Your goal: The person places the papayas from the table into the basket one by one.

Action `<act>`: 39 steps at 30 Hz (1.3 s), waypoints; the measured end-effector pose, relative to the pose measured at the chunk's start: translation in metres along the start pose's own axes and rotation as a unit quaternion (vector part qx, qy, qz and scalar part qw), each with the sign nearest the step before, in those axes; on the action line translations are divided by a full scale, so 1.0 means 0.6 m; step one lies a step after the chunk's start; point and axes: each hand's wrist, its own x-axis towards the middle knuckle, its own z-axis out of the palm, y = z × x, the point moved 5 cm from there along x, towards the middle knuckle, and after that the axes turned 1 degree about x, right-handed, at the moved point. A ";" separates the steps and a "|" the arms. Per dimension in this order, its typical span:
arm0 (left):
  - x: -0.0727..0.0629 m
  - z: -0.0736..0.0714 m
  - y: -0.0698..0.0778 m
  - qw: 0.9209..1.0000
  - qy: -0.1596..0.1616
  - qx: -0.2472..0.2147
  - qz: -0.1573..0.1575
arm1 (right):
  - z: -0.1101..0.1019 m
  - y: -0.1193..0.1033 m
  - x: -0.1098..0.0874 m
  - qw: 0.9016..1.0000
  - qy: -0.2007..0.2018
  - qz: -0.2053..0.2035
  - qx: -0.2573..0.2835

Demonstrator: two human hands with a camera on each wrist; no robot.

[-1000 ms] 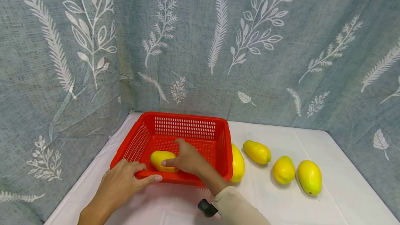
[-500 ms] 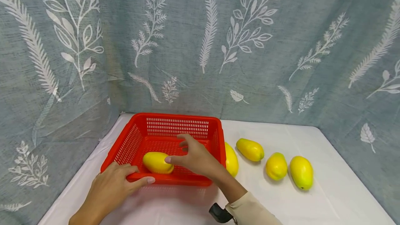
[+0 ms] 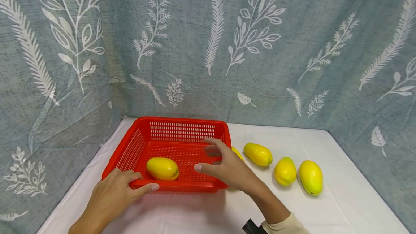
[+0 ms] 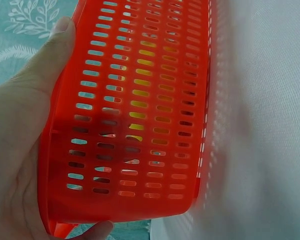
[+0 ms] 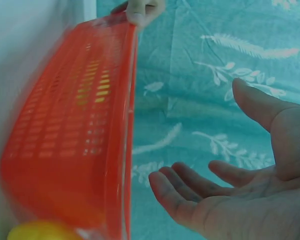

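Observation:
A red slotted plastic basket (image 3: 182, 120) stands on the table, with one yellow mango (image 3: 162, 169) lying inside near its front wall. My left hand (image 3: 113, 194) grips the basket's front-left corner, thumb along the front rim and fingers over the edge. In the left wrist view that hand (image 4: 25, 115) holds the rim, and yellow shows through the slots. Over the basket's right end is my right hand (image 3: 229, 165), holding nothing, its fingers spread and thumb apart. In the right wrist view its palm (image 5: 235, 200) faces the basket wall without touching it.
Right of the basket, a mango (image 3: 237, 153) is mostly hidden by the right hand. Farther right lie three more yellow mangoes, one at the back (image 3: 258, 154) and two nearer (image 3: 285, 171). A patterned grey-blue curtain (image 3: 188, 46) bounds the white table (image 3: 351, 190).
My right hand has let go of the mango in the basket and moved right, away from it. The left hand keeps its grip on the basket. The head view has shifted slightly.

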 end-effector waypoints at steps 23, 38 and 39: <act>0.002 -0.003 0.003 1.000 -0.011 0.006 0.006 | -0.123 0.080 -0.108 0.994 0.089 0.059 0.029; 0.002 -0.003 0.003 1.000 -0.005 0.014 0.017 | -0.211 0.154 -0.206 0.978 0.168 0.122 -0.015; 0.003 -0.003 0.003 1.000 -0.007 0.014 0.016 | -0.215 0.159 -0.213 0.977 0.171 0.126 -0.020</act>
